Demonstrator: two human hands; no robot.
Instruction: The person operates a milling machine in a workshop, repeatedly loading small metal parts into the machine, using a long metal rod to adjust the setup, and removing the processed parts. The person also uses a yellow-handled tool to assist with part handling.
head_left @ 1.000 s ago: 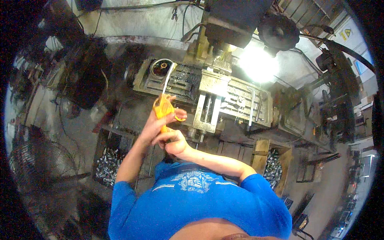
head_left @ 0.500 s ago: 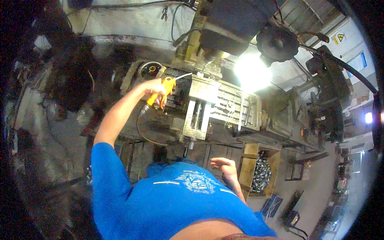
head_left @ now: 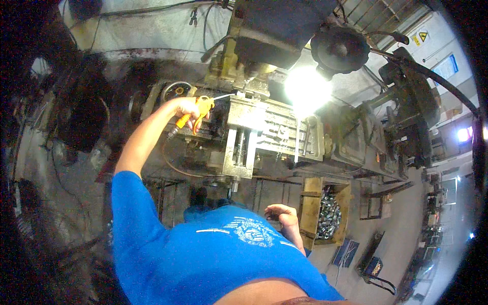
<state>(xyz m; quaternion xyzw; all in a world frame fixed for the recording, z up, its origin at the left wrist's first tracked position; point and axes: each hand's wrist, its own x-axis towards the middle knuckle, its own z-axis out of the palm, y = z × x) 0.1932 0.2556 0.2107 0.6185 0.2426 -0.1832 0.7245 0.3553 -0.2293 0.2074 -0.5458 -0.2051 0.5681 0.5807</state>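
Observation:
My left hand point(head_left: 189, 110) is closed around a yellow air blow gun point(head_left: 204, 105), its thin nozzle pointing right toward the top of a metal machine vise point(head_left: 246, 113). The nozzle tip is close to the vise's far jaw; whether it touches cannot be made out. Below the gun, a hose curves down and right. The vise stands on a slotted machine table point(head_left: 287, 134) strewn with bright chips. My right hand point(head_left: 284, 216) hangs in front of my blue shirt, fingers loosely bent, with nothing visible in it.
A wooden box point(head_left: 309, 203) of small metal parts point(head_left: 329, 218) stands to the right of my right hand. Above the vise hangs the dark machine head point(head_left: 279, 35). A bright lamp point(head_left: 307, 89) glares beside it. A handwheel point(head_left: 177, 91) sits at the table's left end.
The view has shifted, so the machine appears farther left. My left hand keeps the blow gun near the vise. The right hand's fingers have curled more.

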